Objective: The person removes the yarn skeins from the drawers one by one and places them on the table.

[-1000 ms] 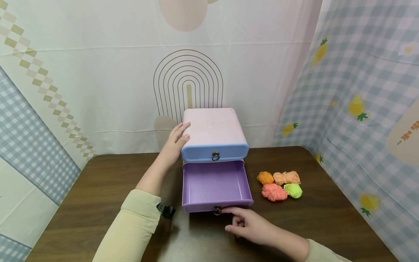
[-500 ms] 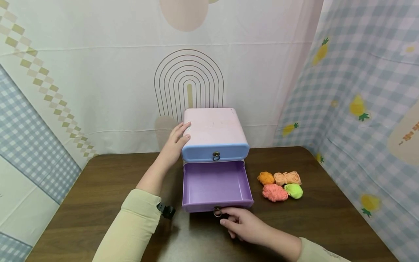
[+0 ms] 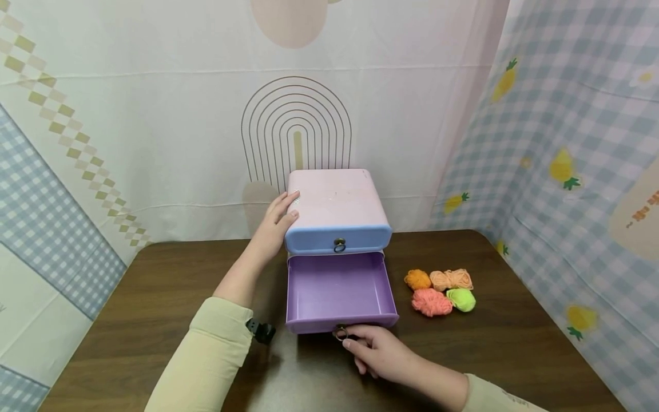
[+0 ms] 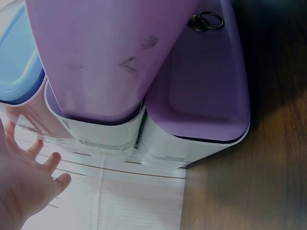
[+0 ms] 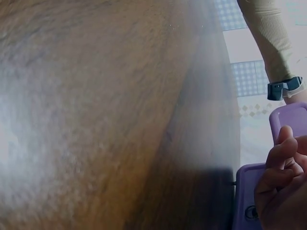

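Note:
A small drawer unit has a pink top (image 3: pixel 334 200) and a blue drawer front (image 3: pixel 309 241) just below it. Under that, an empty purple drawer (image 3: pixel 337 289) is pulled well out. My left hand (image 3: pixel 275 226) rests on the unit's left side, fingers extended over the top edge. My right hand (image 3: pixel 383 352) pinches the ring pull (image 3: pixel 341 333) on the purple drawer's front between index finger and thumb; its other fingers are curled. In the left wrist view, a second purple drawer front (image 4: pixel 201 91) with its own ring (image 4: pixel 211 20) sits shut beneath the pulled-out one.
To the unit's right lie several yarn bundles: orange (image 3: pixel 417 280), peach (image 3: pixel 451 280), coral (image 3: pixel 431 302) and neon yellow-green (image 3: pixel 461 299). Everything stands on a dark wooden table (image 3: pixel 170 320). A patterned cloth (image 3: pixel 185 143) hangs close behind.
My right hand has shifted slightly left, its thumb coming up to the ring pull beside the index finger. The left hand, drawers and yarn stay in place.

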A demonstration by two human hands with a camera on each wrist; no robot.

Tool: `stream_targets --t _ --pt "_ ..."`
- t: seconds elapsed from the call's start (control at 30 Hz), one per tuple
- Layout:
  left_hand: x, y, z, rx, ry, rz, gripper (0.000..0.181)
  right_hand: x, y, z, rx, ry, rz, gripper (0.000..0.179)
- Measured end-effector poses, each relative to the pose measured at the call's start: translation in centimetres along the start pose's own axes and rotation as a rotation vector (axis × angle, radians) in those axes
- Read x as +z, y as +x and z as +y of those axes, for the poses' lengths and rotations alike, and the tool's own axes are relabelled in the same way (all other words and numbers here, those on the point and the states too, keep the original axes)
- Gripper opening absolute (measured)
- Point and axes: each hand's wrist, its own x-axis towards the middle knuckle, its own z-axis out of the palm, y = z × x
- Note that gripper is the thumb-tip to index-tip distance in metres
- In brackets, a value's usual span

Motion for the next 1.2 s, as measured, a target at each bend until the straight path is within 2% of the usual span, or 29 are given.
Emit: stream_targets --t 0.37,0.93,1.2 --pt "0.0 -0.1 0.1 0.002 0.000 0.005 0.053 0.1 0.0 0.0 0.001 -0.018 0.040 0.032" --pt "0.0 0.0 -0.1 -0.002 -0.003 0.004 0.053 -0.7 0.4 -0.4 -0.014 0.047 0.014 0.034" --pt "0.0 0.0 0.1 0.000 -0.012 0.001 0.053 -1.1 1.0 -0.5 0.001 0.010 0.017 0.035"
